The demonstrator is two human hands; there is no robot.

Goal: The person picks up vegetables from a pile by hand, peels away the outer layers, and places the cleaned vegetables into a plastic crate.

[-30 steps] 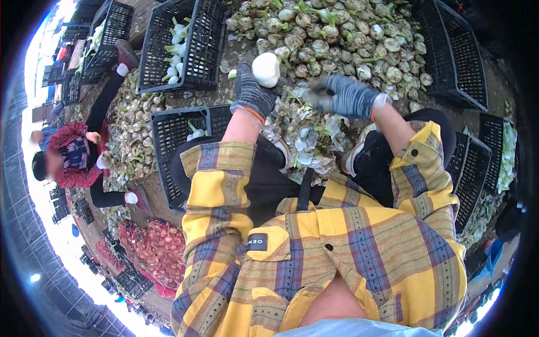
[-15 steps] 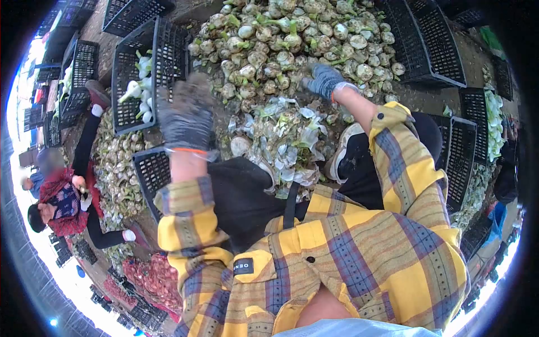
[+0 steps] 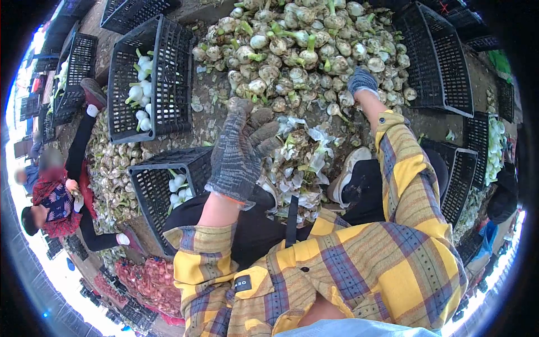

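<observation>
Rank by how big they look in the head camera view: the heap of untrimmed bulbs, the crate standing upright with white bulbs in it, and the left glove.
1. Heap of untrimmed bulbs, largest by far.
2. Upright black crate.
3. Left glove, smallest, though it sits nearer the camera, so it looks bigger than it really is.

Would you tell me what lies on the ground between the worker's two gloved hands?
In the head view, loose bulbs at the big pile's near edge lie between the left hand and right hand.
</observation>
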